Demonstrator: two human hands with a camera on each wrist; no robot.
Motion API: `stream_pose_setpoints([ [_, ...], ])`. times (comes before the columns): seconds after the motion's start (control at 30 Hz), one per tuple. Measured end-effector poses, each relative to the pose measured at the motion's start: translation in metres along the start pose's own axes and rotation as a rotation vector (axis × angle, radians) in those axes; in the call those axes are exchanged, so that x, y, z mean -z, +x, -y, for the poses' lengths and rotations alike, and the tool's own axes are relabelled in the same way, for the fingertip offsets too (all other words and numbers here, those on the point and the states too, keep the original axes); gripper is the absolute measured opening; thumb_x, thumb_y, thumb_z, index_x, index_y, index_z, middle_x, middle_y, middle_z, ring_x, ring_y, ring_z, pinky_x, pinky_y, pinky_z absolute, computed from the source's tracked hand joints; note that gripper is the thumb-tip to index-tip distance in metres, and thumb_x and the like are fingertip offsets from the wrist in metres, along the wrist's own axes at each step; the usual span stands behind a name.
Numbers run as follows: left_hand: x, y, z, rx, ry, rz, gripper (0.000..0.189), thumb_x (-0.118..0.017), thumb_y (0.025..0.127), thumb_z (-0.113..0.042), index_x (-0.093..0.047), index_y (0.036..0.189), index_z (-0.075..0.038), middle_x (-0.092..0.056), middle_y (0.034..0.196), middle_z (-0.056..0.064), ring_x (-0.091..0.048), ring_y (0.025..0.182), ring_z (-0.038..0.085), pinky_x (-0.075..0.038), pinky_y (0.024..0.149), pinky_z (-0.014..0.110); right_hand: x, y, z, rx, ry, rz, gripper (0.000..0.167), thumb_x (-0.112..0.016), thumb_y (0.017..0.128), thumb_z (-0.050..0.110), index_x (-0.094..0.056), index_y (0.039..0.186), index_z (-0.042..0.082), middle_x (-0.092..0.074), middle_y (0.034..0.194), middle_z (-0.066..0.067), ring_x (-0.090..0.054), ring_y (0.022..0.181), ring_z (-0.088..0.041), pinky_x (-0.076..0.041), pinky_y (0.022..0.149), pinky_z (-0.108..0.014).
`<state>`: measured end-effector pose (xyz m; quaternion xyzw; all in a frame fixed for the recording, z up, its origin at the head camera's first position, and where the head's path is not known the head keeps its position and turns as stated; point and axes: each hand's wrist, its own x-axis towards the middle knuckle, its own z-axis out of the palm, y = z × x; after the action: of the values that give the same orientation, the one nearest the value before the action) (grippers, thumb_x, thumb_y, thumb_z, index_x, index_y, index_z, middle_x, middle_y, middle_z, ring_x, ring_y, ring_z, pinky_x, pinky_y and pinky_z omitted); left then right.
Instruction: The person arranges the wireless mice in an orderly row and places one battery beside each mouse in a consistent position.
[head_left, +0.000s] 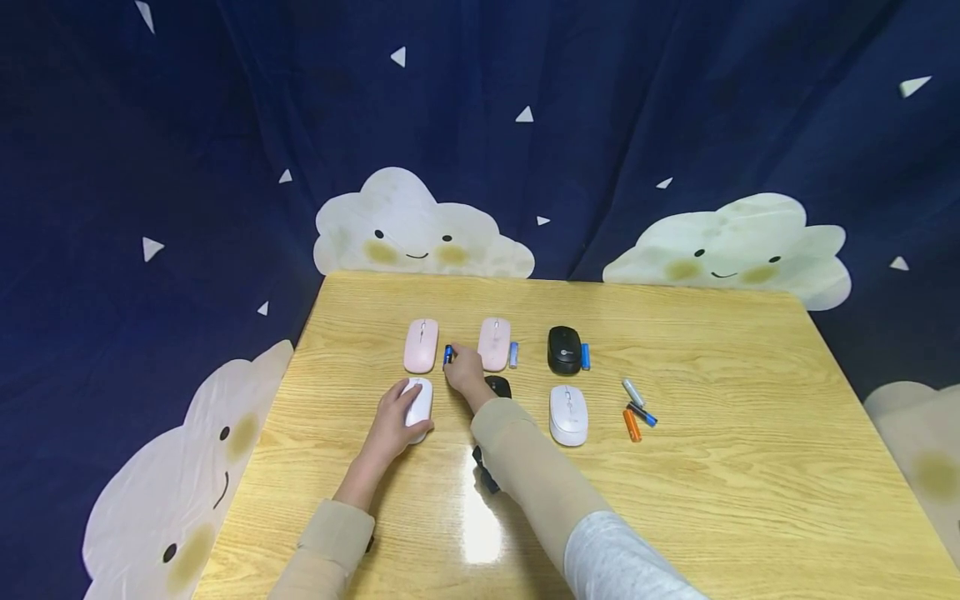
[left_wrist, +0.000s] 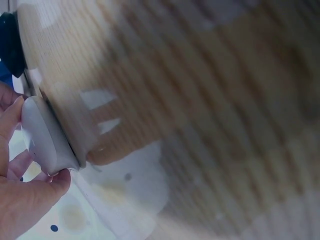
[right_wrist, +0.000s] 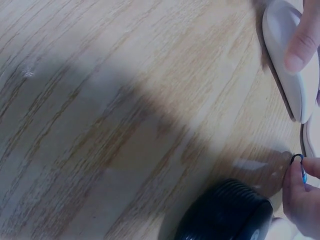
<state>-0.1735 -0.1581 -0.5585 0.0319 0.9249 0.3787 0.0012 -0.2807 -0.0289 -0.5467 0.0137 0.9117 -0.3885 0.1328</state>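
My left hand grips a white mouse on the table, thumb at its near end and fingers over the far part. In the left wrist view, the mouse sits between thumb and fingers. My right hand pinches a blue and black battery just right of the left pink mouse. Only a bit of the battery shows between the fingertips in the right wrist view. A second pink mouse lies beyond the right hand. The right wrist partly hides a black mouse.
Blue batteries lie beside the second pink mouse and the farther black mouse. Another white mouse stands nearer. To its right are a white battery, a black and blue one and an orange one.
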Motion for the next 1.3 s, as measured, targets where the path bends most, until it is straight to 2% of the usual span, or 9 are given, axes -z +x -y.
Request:
stream_pose_setpoints([
  [0.6, 0.000, 0.001, -0.001, 0.012, -0.002, 0.006, 0.063, -0.075, 0.073, -0.014, -0.049, 0.128, 0.002, -0.034, 0.139, 0.025, -0.028, 0.128, 0.044, -0.026, 0.104, 0.053, 0.004, 0.000, -0.003, 0.027, 0.003, 0.032, 0.048, -0.057, 0.087, 0.008, -0.046, 0.133, 0.001, -0.050, 0.131, -0.016, -0.046, 0.121, -0.028, -0.038, 0.100, -0.036],
  [0.7, 0.000, 0.001, -0.001, 0.013, -0.004, 0.007, 0.063, -0.075, 0.073, -0.014, -0.049, 0.129, 0.002, -0.033, 0.139, 0.026, -0.028, 0.128, 0.044, -0.026, 0.104, 0.053, 0.010, -0.003, -0.003, 0.031, 0.034, 0.078, 0.052, -0.055, 0.087, 0.009, -0.040, 0.136, 0.001, -0.062, 0.104, -0.016, -0.061, 0.086, -0.019, -0.049, 0.079, -0.027],
  [0.77, 0.000, 0.001, 0.000, 0.016, -0.006, 0.008, 0.064, -0.075, 0.073, -0.014, -0.049, 0.129, 0.002, -0.033, 0.139, 0.026, -0.028, 0.128, 0.044, -0.026, 0.104, 0.053, 0.015, -0.004, -0.002, 0.045, 0.056, 0.108, 0.056, -0.056, 0.086, 0.008, -0.037, 0.138, 0.000, -0.060, 0.090, -0.014, -0.055, 0.061, -0.015, -0.047, 0.061, -0.023],
  [0.83, -0.001, 0.001, 0.001, 0.021, -0.004, 0.009, 0.064, -0.075, 0.073, -0.014, -0.048, 0.129, 0.001, -0.033, 0.140, 0.025, -0.028, 0.128, 0.044, -0.026, 0.104, 0.053, 0.022, -0.005, -0.001, 0.072, 0.039, 0.130, 0.058, -0.056, 0.085, 0.008, -0.036, 0.138, 0.001, -0.058, 0.085, -0.012, -0.047, 0.053, -0.012, -0.041, 0.055, -0.021],
  [0.87, -0.001, 0.001, 0.002, 0.020, -0.002, 0.007, 0.064, -0.075, 0.073, -0.014, -0.048, 0.129, 0.001, -0.033, 0.140, 0.025, -0.028, 0.128, 0.044, -0.026, 0.104, 0.053, 0.026, -0.005, 0.000, 0.090, 0.033, 0.137, 0.058, -0.056, 0.085, 0.008, -0.036, 0.138, 0.001, -0.059, 0.091, -0.014, -0.051, 0.058, -0.014, -0.044, 0.057, -0.023],
  [0.93, -0.001, 0.001, 0.003, 0.020, -0.003, 0.003, 0.064, -0.075, 0.073, -0.014, -0.049, 0.129, 0.001, -0.033, 0.140, 0.025, -0.028, 0.128, 0.044, -0.026, 0.104, 0.053, 0.034, -0.006, 0.002, 0.132, 0.003, 0.137, 0.055, -0.056, 0.085, 0.007, -0.038, 0.137, 0.002, -0.058, 0.109, -0.017, -0.058, 0.079, -0.019, -0.048, 0.072, -0.027],
  [1.0, -0.001, 0.001, 0.003, 0.017, -0.005, 0.000, 0.064, -0.076, 0.072, -0.014, -0.049, 0.129, 0.001, -0.033, 0.139, 0.025, -0.028, 0.128, 0.044, -0.026, 0.104, 0.053, 0.043, -0.008, 0.003, 0.194, -0.051, 0.129, 0.053, -0.055, 0.086, 0.007, -0.041, 0.136, 0.003, -0.054, 0.121, -0.020, -0.056, 0.101, -0.024, -0.047, 0.086, -0.033],
  [1.07, -0.001, 0.001, 0.003, 0.013, -0.012, -0.003, 0.064, -0.076, 0.072, -0.014, -0.049, 0.128, 0.002, -0.033, 0.139, 0.026, -0.028, 0.128, 0.044, -0.026, 0.104, 0.054, 0.052, -0.010, 0.002, 0.252, -0.122, 0.124, 0.052, -0.056, 0.086, 0.008, -0.041, 0.136, 0.004, -0.051, 0.126, -0.021, -0.051, 0.112, -0.030, -0.044, 0.092, -0.039],
  [1.3, -0.002, 0.000, 0.001, 0.017, -0.011, 0.000, 0.065, -0.076, 0.072, -0.014, -0.049, 0.129, 0.002, -0.033, 0.139, 0.026, -0.028, 0.128, 0.044, -0.026, 0.104, 0.053, 0.083, -0.023, -0.021, 0.506, -0.488, -0.006, 0.051, -0.058, 0.086, 0.013, -0.044, 0.135, 0.011, -0.046, 0.130, -0.017, -0.045, 0.118, -0.032, -0.042, 0.094, -0.044],
])
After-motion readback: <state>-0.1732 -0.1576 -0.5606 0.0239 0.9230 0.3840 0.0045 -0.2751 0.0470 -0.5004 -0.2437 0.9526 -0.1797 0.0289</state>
